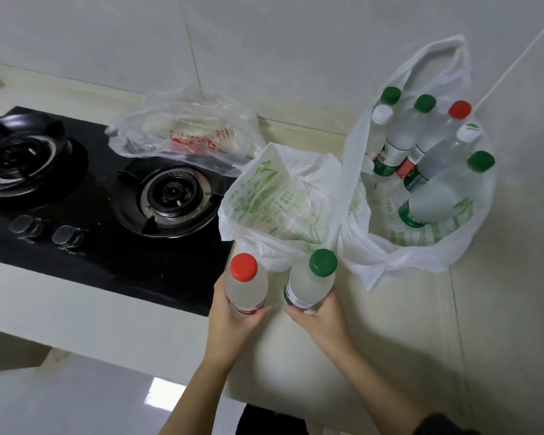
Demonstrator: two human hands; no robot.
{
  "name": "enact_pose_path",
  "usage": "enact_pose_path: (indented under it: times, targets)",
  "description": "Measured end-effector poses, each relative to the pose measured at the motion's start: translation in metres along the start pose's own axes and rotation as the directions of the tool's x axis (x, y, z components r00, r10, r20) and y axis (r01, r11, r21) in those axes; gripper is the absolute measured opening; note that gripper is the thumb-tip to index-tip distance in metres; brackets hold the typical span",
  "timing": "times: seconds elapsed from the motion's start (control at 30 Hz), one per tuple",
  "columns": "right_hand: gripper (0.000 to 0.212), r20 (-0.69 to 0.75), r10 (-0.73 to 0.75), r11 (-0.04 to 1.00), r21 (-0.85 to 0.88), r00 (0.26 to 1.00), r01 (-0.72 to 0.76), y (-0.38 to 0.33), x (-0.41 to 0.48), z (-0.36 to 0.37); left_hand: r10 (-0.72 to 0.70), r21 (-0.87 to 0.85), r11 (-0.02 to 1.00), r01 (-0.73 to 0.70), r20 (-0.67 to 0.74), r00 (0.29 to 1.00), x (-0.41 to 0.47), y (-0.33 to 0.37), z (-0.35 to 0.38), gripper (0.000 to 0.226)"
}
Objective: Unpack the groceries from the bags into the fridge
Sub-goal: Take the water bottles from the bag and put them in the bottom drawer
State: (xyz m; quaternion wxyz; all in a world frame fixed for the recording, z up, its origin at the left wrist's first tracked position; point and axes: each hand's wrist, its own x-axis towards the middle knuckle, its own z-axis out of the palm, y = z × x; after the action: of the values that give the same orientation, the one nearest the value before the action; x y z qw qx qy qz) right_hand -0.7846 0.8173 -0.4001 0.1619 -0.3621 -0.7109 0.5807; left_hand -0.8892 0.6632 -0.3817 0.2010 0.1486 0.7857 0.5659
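My left hand (233, 321) grips a clear water bottle with a red cap (245, 282) near the counter's front edge. Beside it, my right hand (319, 318) grips a second bottle with a green cap and green label (311, 282). Both bottles stand upright and close together. Behind them lies a white bag with green print (280, 199), open and slumped. At the right, a larger white plastic bag (453, 243) holds several bottles with green, red and white caps (427, 146). The fridge is out of view.
A black two-burner gas hob (85, 196) fills the counter's left part, with two knobs at its front. A clear plastic bag with red print (186, 133) lies behind the right burner. White tiled wall stands at the back; the pale counter (390, 340) runs to the right.
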Motion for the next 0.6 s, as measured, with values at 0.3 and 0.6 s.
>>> enact_pose_path:
  times: [0.3, 0.6]
  targets:
    - [0.07, 0.005, 0.068, 0.995, -0.072, 0.998, -0.067, 0.014, 0.008, 0.007, -0.109, 0.045, 0.993, 0.112, -0.06, 0.992, 0.006, -0.014, 0.011, 0.064]
    - [0.056, -0.035, -0.102, 0.995, -0.001, 0.994, 0.102, -0.051, 0.008, -0.009, 0.009, -0.002, 1.0, -0.009, -0.108, 0.994, 0.003, 0.038, 0.003, 0.053]
